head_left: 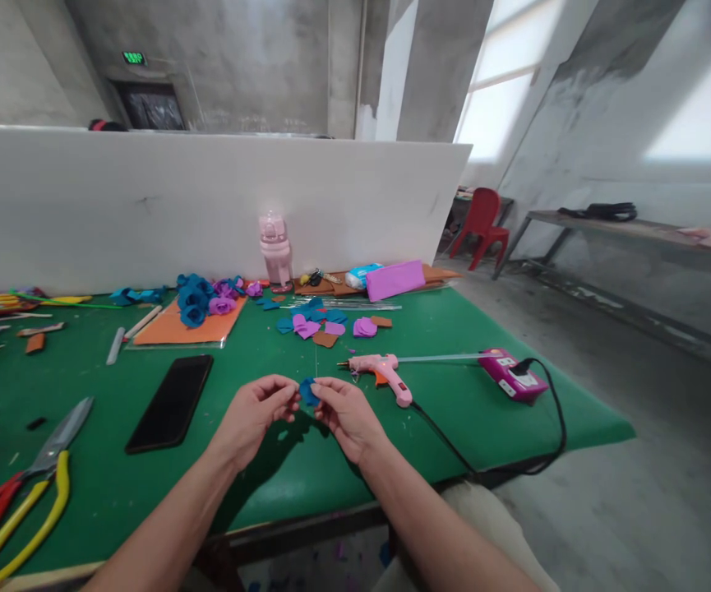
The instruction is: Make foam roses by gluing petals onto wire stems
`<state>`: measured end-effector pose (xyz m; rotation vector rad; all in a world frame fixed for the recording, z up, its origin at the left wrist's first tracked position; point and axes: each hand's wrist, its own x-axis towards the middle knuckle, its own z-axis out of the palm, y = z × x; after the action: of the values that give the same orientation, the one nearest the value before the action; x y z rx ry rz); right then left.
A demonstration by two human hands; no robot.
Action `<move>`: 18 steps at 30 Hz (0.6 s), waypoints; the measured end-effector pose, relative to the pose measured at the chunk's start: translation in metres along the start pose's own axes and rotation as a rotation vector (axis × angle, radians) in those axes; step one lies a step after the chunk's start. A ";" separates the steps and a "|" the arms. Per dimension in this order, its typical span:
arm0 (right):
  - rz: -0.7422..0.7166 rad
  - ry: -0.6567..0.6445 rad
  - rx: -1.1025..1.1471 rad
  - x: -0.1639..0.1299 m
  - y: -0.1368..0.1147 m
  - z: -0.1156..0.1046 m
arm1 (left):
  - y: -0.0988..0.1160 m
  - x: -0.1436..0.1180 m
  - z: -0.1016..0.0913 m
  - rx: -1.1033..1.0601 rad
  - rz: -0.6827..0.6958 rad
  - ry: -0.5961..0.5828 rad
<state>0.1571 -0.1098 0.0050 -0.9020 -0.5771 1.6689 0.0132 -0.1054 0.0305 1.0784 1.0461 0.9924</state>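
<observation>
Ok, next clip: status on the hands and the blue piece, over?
Left hand and right hand both pinch the small blue piece above the green table. Thin wire rises from it. Pink glue gun lies just right, apart.

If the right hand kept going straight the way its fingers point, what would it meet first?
The right hand points left toward the left hand; it would first press further into the blue petal piece both pinch, then likely meet the left fingertips.

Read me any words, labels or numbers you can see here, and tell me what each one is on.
None can be read.
Green lit sign over the far doorway: too small and blurred.
White label on the magenta box beside the glue gun: print too small.
</observation>
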 end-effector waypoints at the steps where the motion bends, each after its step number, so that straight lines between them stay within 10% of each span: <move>1: 0.007 0.001 0.002 0.000 0.000 0.000 | 0.000 0.000 0.000 -0.013 -0.007 0.005; 11: 0.011 -0.032 -0.052 -0.004 0.003 0.000 | 0.001 -0.005 0.008 -0.039 -0.024 0.026; 18: -0.448 0.008 -0.450 -0.009 0.005 -0.001 | -0.005 -0.005 0.013 -0.126 -0.019 0.076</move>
<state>0.1556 -0.1203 0.0034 -1.0045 -1.0905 1.1474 0.0249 -0.1139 0.0282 0.9331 1.0391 1.0765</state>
